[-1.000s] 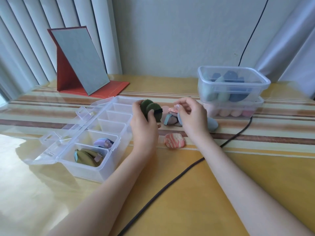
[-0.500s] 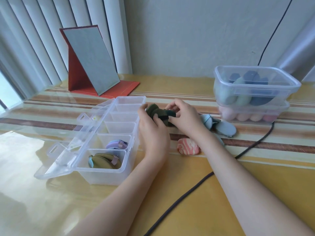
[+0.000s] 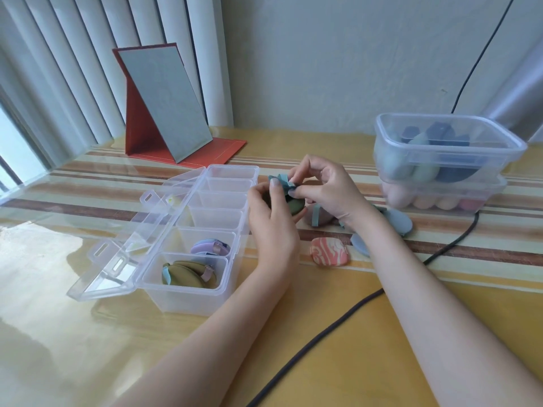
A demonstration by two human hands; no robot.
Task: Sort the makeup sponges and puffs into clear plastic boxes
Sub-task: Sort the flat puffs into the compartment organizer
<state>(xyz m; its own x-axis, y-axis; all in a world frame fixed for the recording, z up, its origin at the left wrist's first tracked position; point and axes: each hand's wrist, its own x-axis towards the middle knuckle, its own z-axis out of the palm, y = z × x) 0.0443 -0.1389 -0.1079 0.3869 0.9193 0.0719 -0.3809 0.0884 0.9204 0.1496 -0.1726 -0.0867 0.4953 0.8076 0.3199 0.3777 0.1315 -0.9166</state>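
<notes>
1. Your left hand [image 3: 271, 221] sits at the centre of the frame, fingers curled round a dark olive-green puff [image 3: 295, 205], thumb pressed on its upper edge.
2. Your right hand [image 3: 326, 189], just right of it, pinches the teal strap [image 3: 283, 182] at the top of that same puff with curled fingertips; both hands meet over the puff, just beside the right wall of the divided box.
3. The clear divided box [image 3: 188, 298] lies left of centre with its lid [image 3: 117, 245] folded open toward the left.
4. In its nearest compartment, lower centre-left, lie olive puffs [image 3: 185, 274]; the next compartment back holds lilac puffs [image 3: 208, 248]. The compartments farther back look bare, though one pale bit near the hinge is too small to tell.
5. Right of your left wrist, a pink-and-white marbled sponge [image 3: 329, 250] rests on the table [image 3: 440, 333].
6. Behind your right wrist lie a mauve puff with a teal strap [image 3: 320, 215] and grey-blue puffs [image 3: 396, 223], partly hidden by the arm.
7. At the upper right, two clear tubs are stacked: the top tub [image 3: 449, 148] holds blue and pale-green sponges, the lower tub [image 3: 440, 201] holds pink and peach ones.
8. A dark cable [image 3: 338, 324] runs from the lower middle up toward the right, passing beside the tubs.
9. A red folding mirror [image 3: 164, 104] stands at the upper left, before the vertical blinds [image 3: 58, 69].
</notes>
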